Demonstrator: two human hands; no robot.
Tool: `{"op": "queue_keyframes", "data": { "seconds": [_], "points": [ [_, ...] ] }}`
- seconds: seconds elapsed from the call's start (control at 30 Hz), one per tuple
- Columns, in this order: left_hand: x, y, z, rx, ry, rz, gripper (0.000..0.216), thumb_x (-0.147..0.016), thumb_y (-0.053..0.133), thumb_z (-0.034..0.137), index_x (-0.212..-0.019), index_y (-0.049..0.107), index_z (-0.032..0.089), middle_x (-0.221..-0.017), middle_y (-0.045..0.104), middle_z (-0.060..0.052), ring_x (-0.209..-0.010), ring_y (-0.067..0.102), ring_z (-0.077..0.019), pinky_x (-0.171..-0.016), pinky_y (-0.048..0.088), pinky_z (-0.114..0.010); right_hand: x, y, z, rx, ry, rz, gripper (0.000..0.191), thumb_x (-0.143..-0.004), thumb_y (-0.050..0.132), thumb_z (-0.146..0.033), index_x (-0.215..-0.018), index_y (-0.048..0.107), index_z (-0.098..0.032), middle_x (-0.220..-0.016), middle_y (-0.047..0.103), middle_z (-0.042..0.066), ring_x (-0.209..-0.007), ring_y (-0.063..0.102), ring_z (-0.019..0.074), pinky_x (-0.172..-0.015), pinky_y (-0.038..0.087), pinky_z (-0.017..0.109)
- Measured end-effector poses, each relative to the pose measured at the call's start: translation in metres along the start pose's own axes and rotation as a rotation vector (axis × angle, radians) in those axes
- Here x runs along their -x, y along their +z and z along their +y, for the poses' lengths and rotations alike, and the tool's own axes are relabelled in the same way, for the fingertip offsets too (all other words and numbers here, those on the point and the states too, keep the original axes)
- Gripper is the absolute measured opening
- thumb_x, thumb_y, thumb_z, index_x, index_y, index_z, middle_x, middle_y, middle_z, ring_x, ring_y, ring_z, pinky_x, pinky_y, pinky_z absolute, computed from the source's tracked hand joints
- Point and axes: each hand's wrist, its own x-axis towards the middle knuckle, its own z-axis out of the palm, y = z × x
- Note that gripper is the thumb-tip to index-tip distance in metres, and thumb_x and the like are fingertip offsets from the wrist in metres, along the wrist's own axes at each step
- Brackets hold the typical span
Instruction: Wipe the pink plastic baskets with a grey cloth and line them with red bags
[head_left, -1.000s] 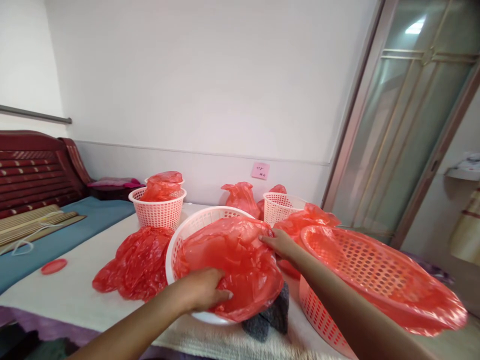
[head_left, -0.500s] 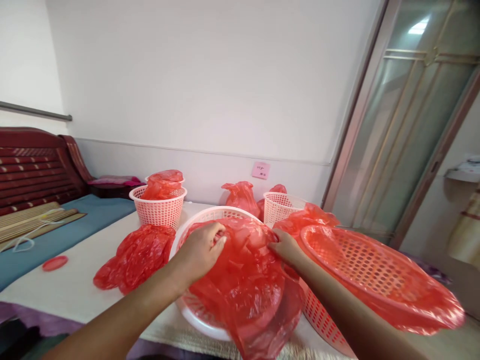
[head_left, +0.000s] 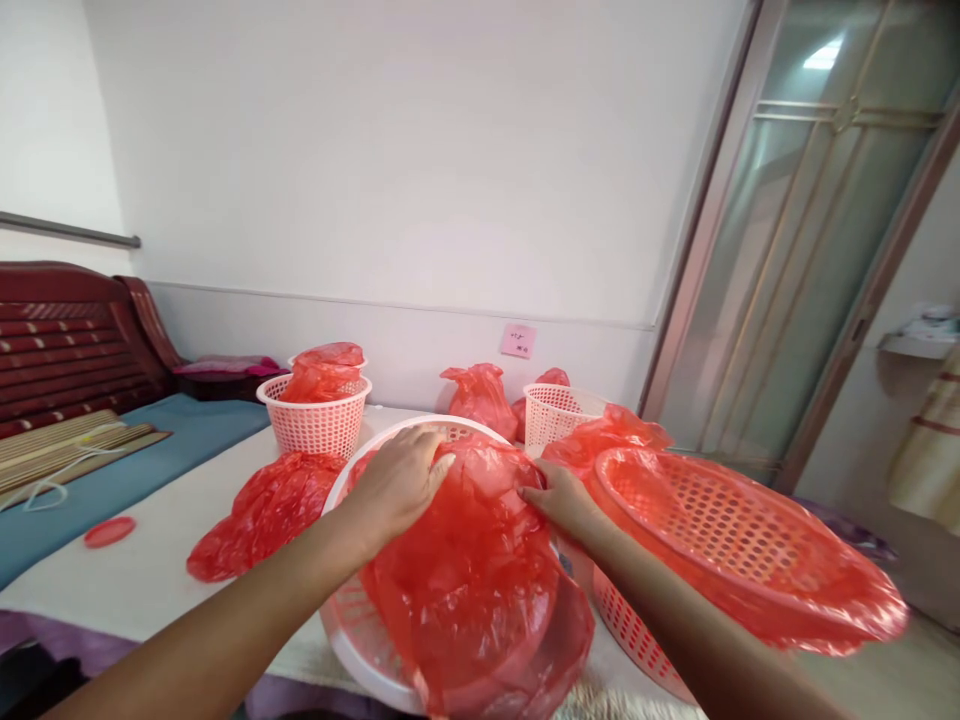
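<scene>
A large white basin [head_left: 341,650] with slotted sides stands in front of me, a thin red plastic bag [head_left: 480,560] spread loosely over and inside it. My left hand [head_left: 401,475] has its fingers curled round the bag's far left part, near the basin's back rim. On the other side my right hand [head_left: 562,505] pinches the same bag, its fingertips partly hidden by the film. Beside my right forearm is a larger perforated basket [head_left: 637,630], with a wide oval basket [head_left: 750,520] tilted on it and covered in red plastic.
A crumpled red bag [head_left: 270,515] lies left of the basin, near a small red lid [head_left: 109,532]. Behind stand a pink perforated basket [head_left: 319,425] and a white one [head_left: 551,415]. A knotted red bag [head_left: 480,395] rests against the wall below a pink note [head_left: 517,341].
My left hand has shifted slightly left and up, and the bag between my hands is spread wider. The basin sits a little closer and further left in view.
</scene>
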Motion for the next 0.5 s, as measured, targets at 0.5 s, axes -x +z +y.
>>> {"op": "queue_keyframes", "data": {
  "seconds": [0.5],
  "points": [
    [0.008,-0.005,0.005,0.423,-0.091,-0.538,0.028,-0.068,0.067,0.047,-0.069,0.057,0.021,-0.069,0.056,0.003,-0.067,0.052,-0.0162,-0.059,0.035,-0.027,0.008,0.004,-0.003,0.003,-0.071,0.013,0.010,-0.072,0.056,-0.012,-0.069,0.052,-0.020,-0.070,0.062,0.000,-0.069,0.059,0.0157,-0.063,0.038,0.024]
  ]
}}
